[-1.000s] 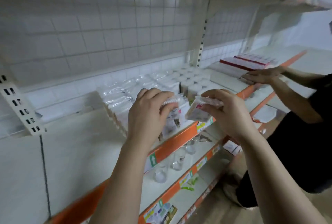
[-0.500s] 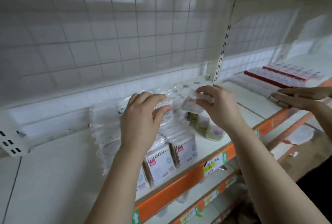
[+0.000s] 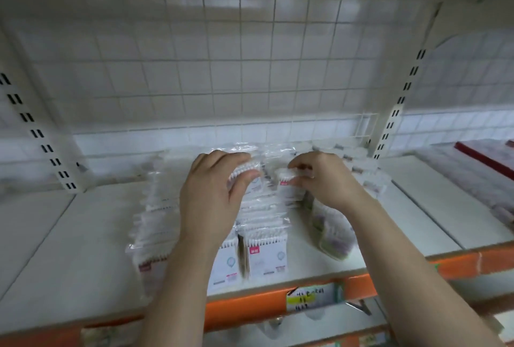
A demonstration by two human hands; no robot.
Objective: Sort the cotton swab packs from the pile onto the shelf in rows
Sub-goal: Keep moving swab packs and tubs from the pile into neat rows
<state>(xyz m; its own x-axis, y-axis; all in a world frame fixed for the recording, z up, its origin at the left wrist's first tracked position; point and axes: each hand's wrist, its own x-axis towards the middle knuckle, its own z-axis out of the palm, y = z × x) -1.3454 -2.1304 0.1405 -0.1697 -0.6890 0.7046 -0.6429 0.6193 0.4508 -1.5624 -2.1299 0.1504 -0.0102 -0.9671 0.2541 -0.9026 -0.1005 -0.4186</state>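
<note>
A cotton swab pack (image 3: 246,171) is gripped between the thumb and curled fingers of the left hand (image 3: 211,193). At its 3 o'clock, a second pack (image 3: 285,177) is pinched by the right hand (image 3: 325,180). Both are held over the rows of packs (image 3: 267,255), which stand on the shelf (image 3: 83,235) toward 6 o'clock.

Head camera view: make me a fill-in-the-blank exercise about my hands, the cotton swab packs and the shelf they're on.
1. The left hand and the right hand each grip a cotton swab pack, ____ packs in all.
2. The rows of packs stand on a white shelf with an ____ front edge.
3. The price label on that edge bears a ____ stripe.
4. The wire grid behind the rows is coloured ____.

Missing words: two; orange; yellow; white.
</note>
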